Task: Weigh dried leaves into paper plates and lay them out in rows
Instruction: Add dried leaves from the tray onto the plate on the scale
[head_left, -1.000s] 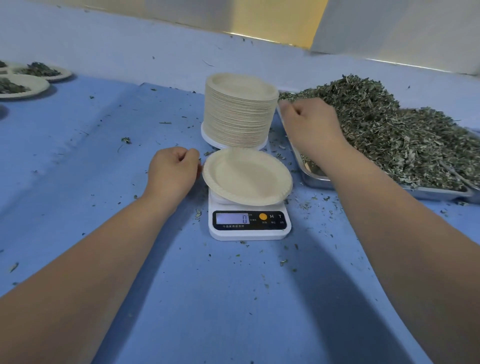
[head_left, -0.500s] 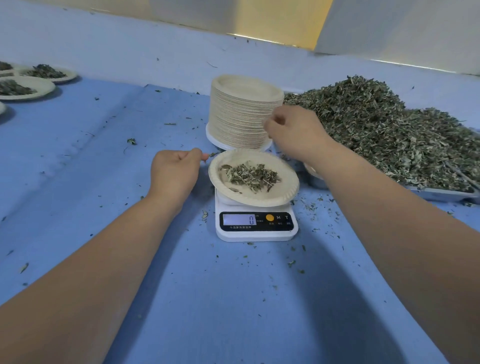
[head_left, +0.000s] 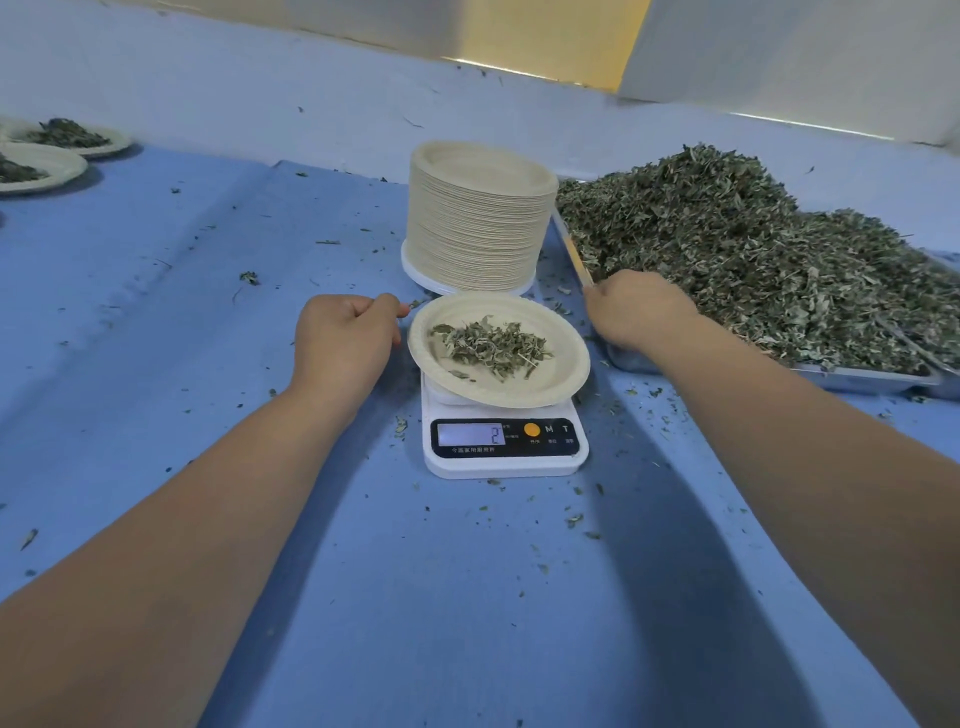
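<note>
Left hand (head_left: 345, 345): fingers curled into a loose fist, resting on the counter (head_left: 467, 597) just beside the left rim of the paper plate (head_left: 563, 382); nothing shows in its grasp.
Right hand (head_left: 641, 312): back to the camera at the near left corner of the tray (head_left: 872, 378), fingers tucked out of sight; cannot tell whether it pinches any leaves.
Paper plate: sits tilted on the scale (head_left: 504, 462), with a small portion of dried leaves (head_left: 491, 345) in its middle.
Scale: display reads 2.
Plate stack (head_left: 478, 228): upright, directly behind the scale.
Leaf heap (head_left: 753, 260): piled high in the tray, right of the stack.
Filled plates (head_left: 57, 165): far left on the counter.
Counter: blue, strewn with leaf scraps.
</note>
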